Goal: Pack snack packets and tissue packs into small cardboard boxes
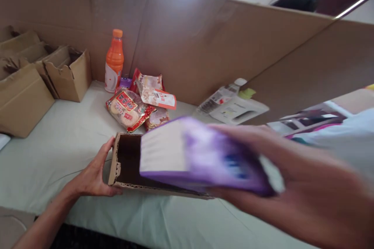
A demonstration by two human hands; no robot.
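My left hand [92, 175] grips the left end of an open cardboard box [163, 191], thumb at the near side and fingers at the far side. The box lies on the cloth-covered table, its dark inside partly showing. Above its right part, my right hand [309, 190] holds a purple-and-white pack [201, 159], smeared by motion. The pack's pale end points left over the box opening and hides much of it. Whether pack and box touch, I cannot tell. Just behind the box lies a red-and-clear snack bag [128, 109].
More snack packets [157, 95] lie in a pile beside an upright orange drink bottle [114, 62]. Several cardboard boxes [68, 74] stand at the left. A clear bottle [220, 95] and a white jug [238, 109] lean near the tall cardboard wall [187, 39].
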